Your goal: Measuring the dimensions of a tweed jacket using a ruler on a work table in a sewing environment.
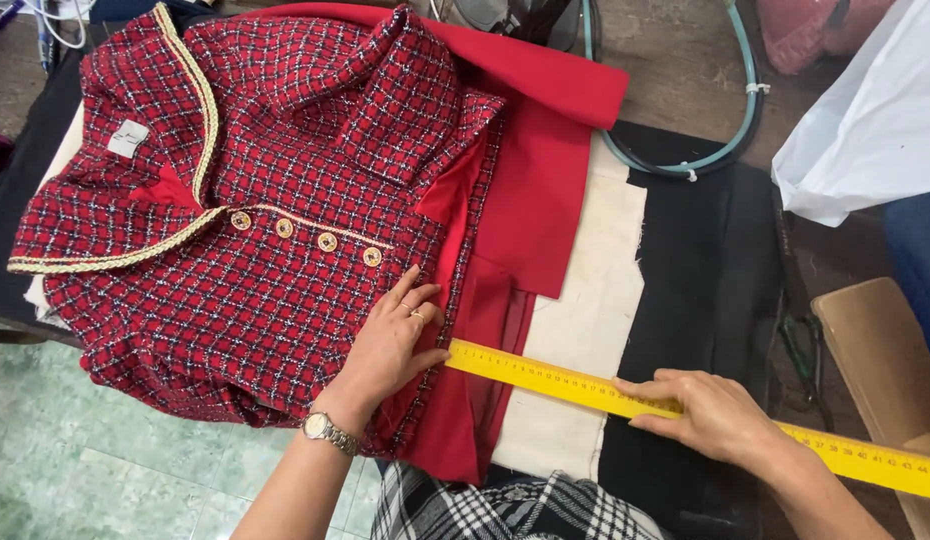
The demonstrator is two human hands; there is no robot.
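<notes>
**Ruler laid against the hem of a red checked jacket**

So the left hand [393, 340] lies flat on the lower edge of the red checked jacket [255, 200], fingers stretched out and together, gripping nothing, just pressing the cloth down. There's a watch [325, 430] on that wrist and a ring on one finger. The right hand [710, 410] rests on top of the yellow ruler [625, 398], fingers spread loose along it, holding it down rather than wrapping around it.

The ruler runs from the thumb of the left hand, right at the jacket's edge, off toward the lower right, where the picture cuts it off, so I can't see where it ends. It crosses plain red cloth [530, 190], a cream cloth [585, 330] and a black cloth [705, 290], all layered on the bench [675, 60].

The jacket sits on the left half, with four gold buttons [305, 235] in a row and gold braid along the collar. Its lower left hangs over the bench edge above the tiled floor [105, 440].

Hard to make out: something dark like scissors [805, 350] on the black cloth, and a teal hose [725, 140] looping at the top, partly cut off. A white plastic bag [870, 120] is at the upper right.
</notes>
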